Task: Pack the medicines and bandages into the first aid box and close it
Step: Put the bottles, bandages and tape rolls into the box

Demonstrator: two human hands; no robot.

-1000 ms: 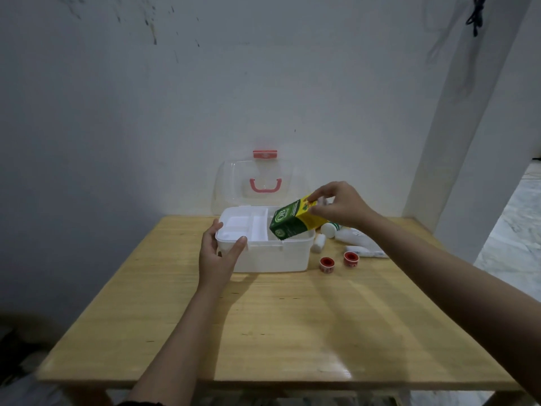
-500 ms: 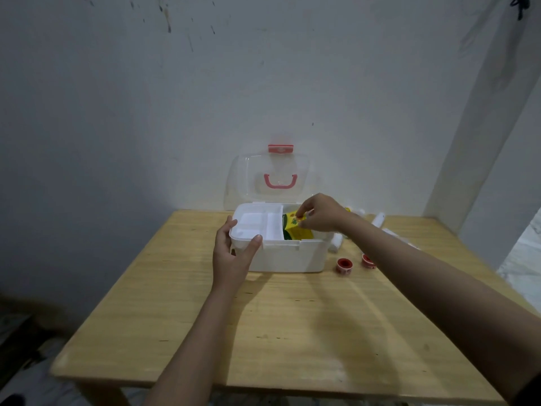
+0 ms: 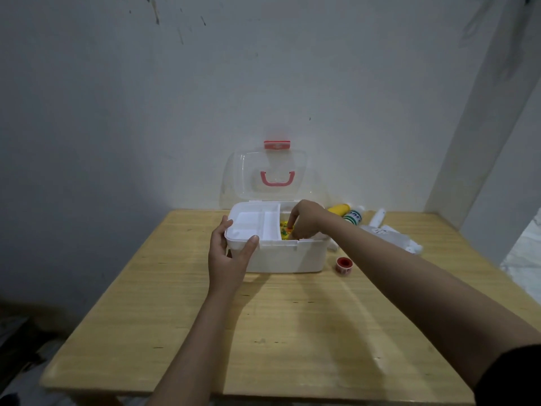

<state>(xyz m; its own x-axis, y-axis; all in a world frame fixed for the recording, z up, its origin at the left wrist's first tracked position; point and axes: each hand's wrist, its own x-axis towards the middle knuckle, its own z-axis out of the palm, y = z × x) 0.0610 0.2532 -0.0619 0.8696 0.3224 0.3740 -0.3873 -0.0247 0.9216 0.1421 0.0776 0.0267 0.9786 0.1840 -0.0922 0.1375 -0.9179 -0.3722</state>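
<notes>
White plastic first aid box point(image 3: 281, 256) sits lid-up; inside its right half lies 1 yellow-green carton point(image 3: 284, 230), pinched by the right hand point(image 3: 304, 219). The left hand point(image 3: 228, 259) grips its left corner. Right of the box wait bottles point(image 3: 352, 215) and 1 red tape roll point(image 3: 343, 264); packing looks barely begun.

Green-yellow carton point(image 3: 284, 231) now down inside box point(image 3: 281, 254).

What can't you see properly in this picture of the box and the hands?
- Head view: the yellow-green carton sits deep in the first aid box; the right hand and box wall hide most of it.
- Print on the green-labelled bottle: too small and blurred.
- The white items at the table's right: blurred, and the right forearm partly covers them.
</notes>
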